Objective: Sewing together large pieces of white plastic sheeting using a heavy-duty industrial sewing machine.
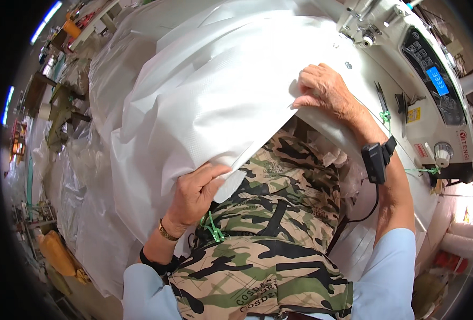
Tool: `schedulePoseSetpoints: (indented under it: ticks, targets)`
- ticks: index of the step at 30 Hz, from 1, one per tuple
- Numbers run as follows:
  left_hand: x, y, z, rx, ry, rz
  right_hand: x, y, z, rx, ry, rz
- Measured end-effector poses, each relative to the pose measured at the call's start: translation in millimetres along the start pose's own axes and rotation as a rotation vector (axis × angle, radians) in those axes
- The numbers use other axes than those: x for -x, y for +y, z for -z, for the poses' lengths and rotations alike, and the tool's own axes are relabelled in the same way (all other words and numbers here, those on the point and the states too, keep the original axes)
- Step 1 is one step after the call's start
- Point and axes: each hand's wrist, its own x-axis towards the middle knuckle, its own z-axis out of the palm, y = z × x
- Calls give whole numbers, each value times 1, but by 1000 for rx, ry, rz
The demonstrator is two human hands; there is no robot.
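A large sheet of thin white fabric (204, 101) spreads in folds across my lap and over the sewing table. Near its lower corner my left hand (194, 194) pinches the edge between thumb and fingers. My right hand (322, 92) grips the same edge farther up and to the right, fingers curled over it. Between the two hands the edge runs fairly straight on a slant. Below it shows my camouflage apron (284, 213), with a bit of green string (212, 229) close to my left wrist.
At the right stands a white sewing machine (434, 106) with a lit blue display. Thread snips (381, 98) lie on the table beside it. Left of the fabric is other machinery (63, 109), with clear plastic sheeting and a yellow-orange object (57, 253) lower down.
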Motion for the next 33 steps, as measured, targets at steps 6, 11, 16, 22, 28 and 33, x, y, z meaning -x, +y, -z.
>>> schedulePoseSetpoints:
  ticks: [6, 11, 16, 22, 28, 33]
  targets:
    - [-13, 4, -16, -141, -122, -239, 7, 32, 2, -6, 4, -158]
    - [-27, 23, -38, -232, -222, -378, 9, 29, -3, 251, 162, -363]
    - [-32, 16, -46, -272, -322, -424, 20, -3, 7, 296, 76, -533]
    - [-50, 13, -47, -323, -325, -456, 27, -2, 7, 228, 58, -636]
    - [-90, 14, -47, -422, -318, -567, 31, 3, 2, 161, 112, -641]
    - [-129, 25, -52, -471, -303, -652, 33, 7, -5, 151, 192, -616]
